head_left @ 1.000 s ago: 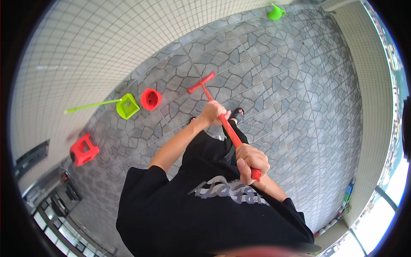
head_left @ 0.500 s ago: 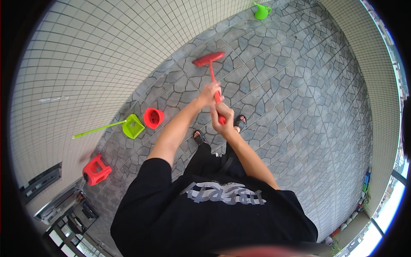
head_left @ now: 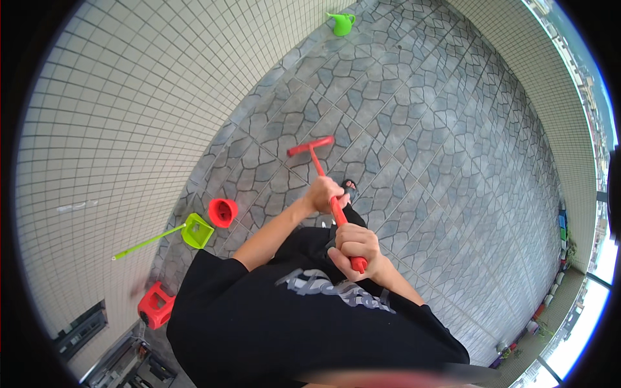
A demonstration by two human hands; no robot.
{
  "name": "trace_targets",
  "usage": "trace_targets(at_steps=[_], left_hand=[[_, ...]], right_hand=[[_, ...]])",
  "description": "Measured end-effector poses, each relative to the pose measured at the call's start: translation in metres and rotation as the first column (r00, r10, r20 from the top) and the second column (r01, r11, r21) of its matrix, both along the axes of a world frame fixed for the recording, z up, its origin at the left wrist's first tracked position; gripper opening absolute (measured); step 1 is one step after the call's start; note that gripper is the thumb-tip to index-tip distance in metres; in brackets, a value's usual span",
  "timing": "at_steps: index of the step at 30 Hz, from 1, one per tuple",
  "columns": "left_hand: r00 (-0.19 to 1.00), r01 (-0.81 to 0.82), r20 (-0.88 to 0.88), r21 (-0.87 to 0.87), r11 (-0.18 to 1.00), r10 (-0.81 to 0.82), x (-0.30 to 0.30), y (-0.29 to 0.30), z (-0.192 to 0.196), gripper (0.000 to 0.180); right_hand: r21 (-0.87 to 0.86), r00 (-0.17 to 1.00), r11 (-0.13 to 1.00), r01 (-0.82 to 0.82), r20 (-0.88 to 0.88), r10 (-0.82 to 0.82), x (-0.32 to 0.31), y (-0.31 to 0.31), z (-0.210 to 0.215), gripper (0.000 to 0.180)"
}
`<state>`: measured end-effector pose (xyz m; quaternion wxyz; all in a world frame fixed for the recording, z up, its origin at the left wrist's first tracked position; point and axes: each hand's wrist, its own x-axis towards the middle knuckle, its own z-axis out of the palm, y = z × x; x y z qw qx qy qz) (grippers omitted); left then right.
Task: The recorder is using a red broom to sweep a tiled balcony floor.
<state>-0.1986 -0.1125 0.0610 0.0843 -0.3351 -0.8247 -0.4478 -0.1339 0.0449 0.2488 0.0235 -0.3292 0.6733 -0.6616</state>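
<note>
In front of me a person (head_left: 310, 330) dressed in black grips a red pole (head_left: 339, 212) with both bare hands, the left well forward, the right closer to the chest. The left hand (head_left: 323, 194) is wrapped tightly around the pole partway along it. The right hand (head_left: 356, 249) is closed in a fist near the butt end (head_left: 359, 265), which pokes out just past it. A short stretch of bare pole shows between the two hands.

Beyond the left hand, the pole runs forward and slightly left to a red crosswise head (head_left: 310, 146) over the stone-patterned floor (head_left: 446, 181); I cannot tell whether it touches the stones. A sandalled foot (head_left: 349, 187) shows just right of the left hand.

To the left of the grip stands a red bucket (head_left: 223, 213), its contents hard to make out. Just beside it, farther left, is a lime-green dustpan (head_left: 197, 231), its long handle (head_left: 149, 240) slanting off toward the tiled wall (head_left: 142, 116). Left of the grip and farther back is a red stool (head_left: 156, 305), near the left sleeve (head_left: 210, 278). Far ahead of the grip, a green watering can (head_left: 342, 24) stands near the foot of that wall
</note>
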Motion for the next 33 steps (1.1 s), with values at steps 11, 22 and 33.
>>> trace_targets(at_steps=[11,22,33], left_hand=[[0.968,-0.153,0.126,-0.383,0.911,0.216,-0.214,-0.063,-0.114,0.026],[0.96,0.094,0.271,-0.059,0.994,-0.074,0.01,-0.051,-0.065,0.03],[0.942,-0.293,0.227,0.196,0.936,0.248,0.186,-0.072,0.001,0.035]], right_hand=[[-0.084,0.9,0.906,0.415,-0.108,-0.422,-0.167,-0.078,-0.21,0.034],[0.129,0.958,0.956,0.265,0.075,-0.276,0.006,-0.067,-0.065,0.032],[-0.114,0.976,0.98,-0.162,-0.165,0.143,0.126,-0.1,-0.016,0.041]])
